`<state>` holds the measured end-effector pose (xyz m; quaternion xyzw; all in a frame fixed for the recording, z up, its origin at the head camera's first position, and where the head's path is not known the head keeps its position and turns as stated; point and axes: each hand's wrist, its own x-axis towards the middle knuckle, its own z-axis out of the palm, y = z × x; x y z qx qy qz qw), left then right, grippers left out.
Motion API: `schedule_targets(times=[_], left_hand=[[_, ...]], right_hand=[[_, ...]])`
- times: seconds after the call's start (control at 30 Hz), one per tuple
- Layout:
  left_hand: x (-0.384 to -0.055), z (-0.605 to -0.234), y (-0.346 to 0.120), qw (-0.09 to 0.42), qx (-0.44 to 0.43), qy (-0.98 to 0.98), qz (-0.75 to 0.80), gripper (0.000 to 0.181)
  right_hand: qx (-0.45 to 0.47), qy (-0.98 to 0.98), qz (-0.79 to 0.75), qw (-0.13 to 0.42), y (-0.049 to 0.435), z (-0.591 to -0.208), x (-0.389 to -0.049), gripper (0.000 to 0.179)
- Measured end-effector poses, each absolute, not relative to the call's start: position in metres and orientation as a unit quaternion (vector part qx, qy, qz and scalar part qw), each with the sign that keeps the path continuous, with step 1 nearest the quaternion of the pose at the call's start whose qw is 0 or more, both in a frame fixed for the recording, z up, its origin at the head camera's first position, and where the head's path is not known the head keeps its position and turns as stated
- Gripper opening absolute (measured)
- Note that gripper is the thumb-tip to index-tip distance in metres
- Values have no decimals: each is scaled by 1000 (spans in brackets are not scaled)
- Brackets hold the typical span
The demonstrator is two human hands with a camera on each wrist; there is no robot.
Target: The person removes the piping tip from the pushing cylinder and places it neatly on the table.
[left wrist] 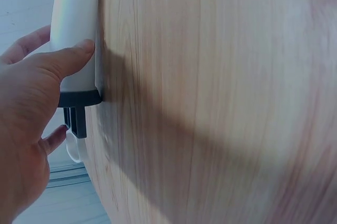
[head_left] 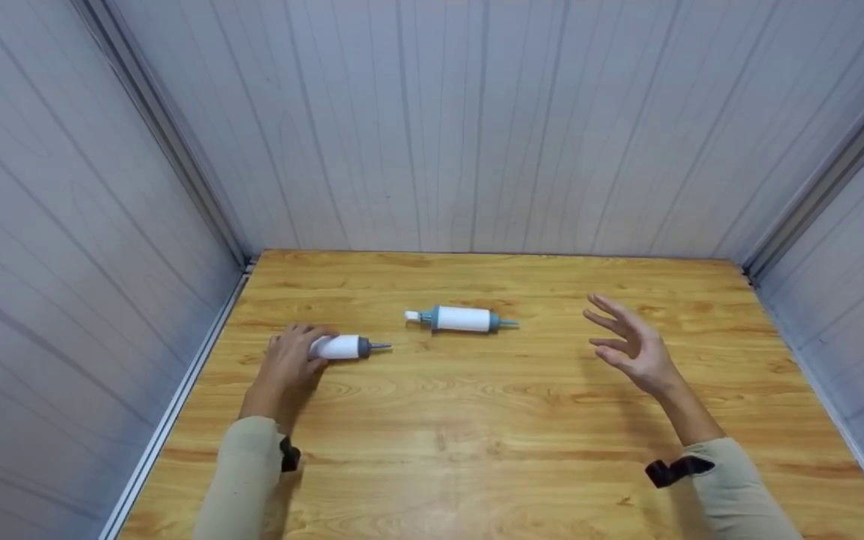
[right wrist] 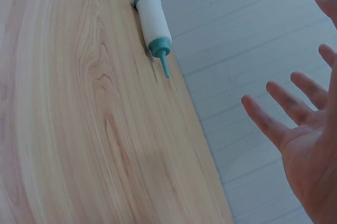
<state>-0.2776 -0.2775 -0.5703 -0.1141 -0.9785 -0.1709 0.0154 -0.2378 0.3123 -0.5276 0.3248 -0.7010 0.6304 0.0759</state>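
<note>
On the left of the table, a white syringe with dark grey ends (head_left: 338, 347) lies on its side with its thin nozzle toward the right. My left hand (head_left: 295, 355) grips its barrel. In the left wrist view, the thumb (left wrist: 76, 58) lies across the white barrel and other fingers pass behind it; a dark flange and a white plunger end (left wrist: 75, 148) show below. A similar syringe with teal ends (head_left: 464, 319) lies near the middle, nozzle to the right. My right hand (head_left: 646, 358) hovers over the right side, fingers spread, holding nothing.
The wood-grain table (head_left: 477, 450) is closed in by a pale panelled back wall (head_left: 439, 127) and side walls. A metal strip (head_left: 177, 405) runs along the table's left edge. Each sleeve carries a black wrist mount (head_left: 676, 470).
</note>
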Motion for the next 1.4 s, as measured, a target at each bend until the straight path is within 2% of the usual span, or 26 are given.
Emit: schedule_targets(times=[0.3,0.67,1.13,1.4], left_hand=[[-276,-567,-276,14,-106,-976,-188,42],[-277,-557,-271,36,-126,-976,-176,45],[-274,-547,-260,82,-153,-968,-182,43],[-271,-539,-248,76,-165,-966,-184,45]], right_hand=[[310,-704,634,78,312,-526,-236,76],[283,-720,628,81,314,-532,-241,79],[261,-743,610,86,308,-542,-249,72],[260,-739,616,84,299,-538,-244,69]])
